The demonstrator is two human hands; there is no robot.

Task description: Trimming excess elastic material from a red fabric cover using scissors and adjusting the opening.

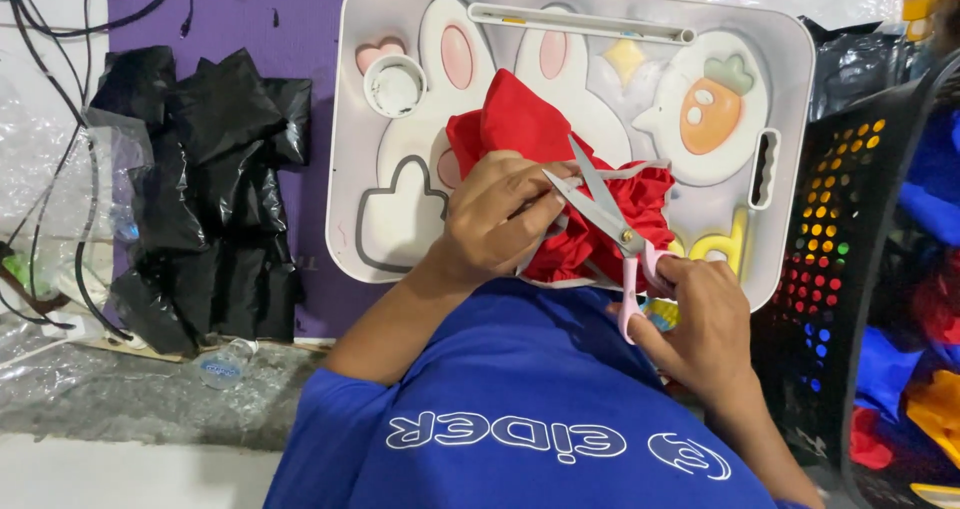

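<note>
At centre, over the white lap tray (400, 231), the left hand (497, 219) bunches a red cloth (560, 159) with pale edging; its grip is pressed shut on a fold, thumb and forefinger pinching just beside the blades. Right hand (705, 319) works pink-handled scissors (607, 214), fingers through the loops, closed round them. Blades stand slightly apart, tips pointing up and left, into the cloth near the left fingertips.

Judgement on doing this step well: keep the pinched fold taut so the blades meet a flat edge and not a wad; hold the left fingertips clear of the blade line; cut in short bites along the pale trim, turning the cloth and not the wrist. Bunched layers underneath risk being nicked, so the spare cloth is best pushed away from the tips.

Outward: the tray bears a moulded rabbit shape, a carrot shape (712, 112) and a small round cup (395, 84). Black plastic bags (205, 184) lie left of it on a purple surface. A dark perforated basket (850, 259) stands right, with bright cloth pieces in it.

Hard to make out: whether the blades already hold cloth between them, hidden by folds. Right fingertips are tucked behind the handles. What the cloth piece is cannot be told. Basket contents are cut off at the frame edge.
</note>
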